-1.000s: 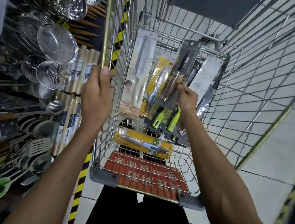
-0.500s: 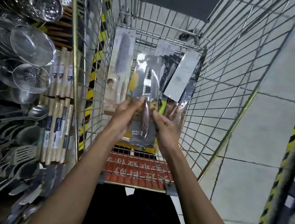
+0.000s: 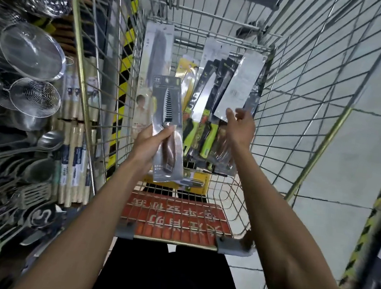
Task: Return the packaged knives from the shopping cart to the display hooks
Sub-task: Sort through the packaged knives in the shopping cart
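While left hand (image 3: 149, 142) grips a packaged knife (image 3: 168, 108) above the cart (image 3: 320, 153) | right hand (image 3: 240, 126) — fingers loose, holding nothing.

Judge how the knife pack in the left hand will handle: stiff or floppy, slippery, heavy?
Probably stiff: the knife pack rises unbent above the left hand, which grips only its lower half. Its glossy plastic shows glare, so possibly slippery. Likely bottom-heavy, given the thick brown handle.

Both forearms were bare from the left hand (image 3: 148, 143) and right hand (image 3: 240, 128) back; below and behind the hands, black clothing (image 3: 169, 277) covered the body.
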